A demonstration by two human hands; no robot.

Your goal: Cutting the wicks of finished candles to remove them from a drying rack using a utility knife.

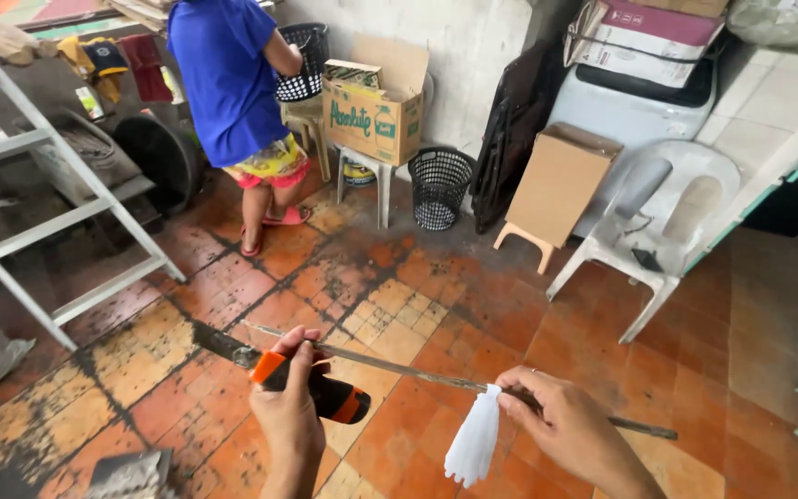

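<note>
Head view: a thin metal rod runs between both hands, above the tiled floor. The right hand pinches it where a white fringed strip hangs just below the fingers. The left hand is closed around a knife's orange-black handle, blade pointing away beside the rod. Judging by this, a steady rod and a blade angled off the fingers matter. Beyond stand a white plastic chair and a person in blue.

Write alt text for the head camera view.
A left hand grips an orange-and-black-handled knife against a thin metal rod, which the right hand holds alongside a white plastic piece, above a worn orange tiled floor.
</note>
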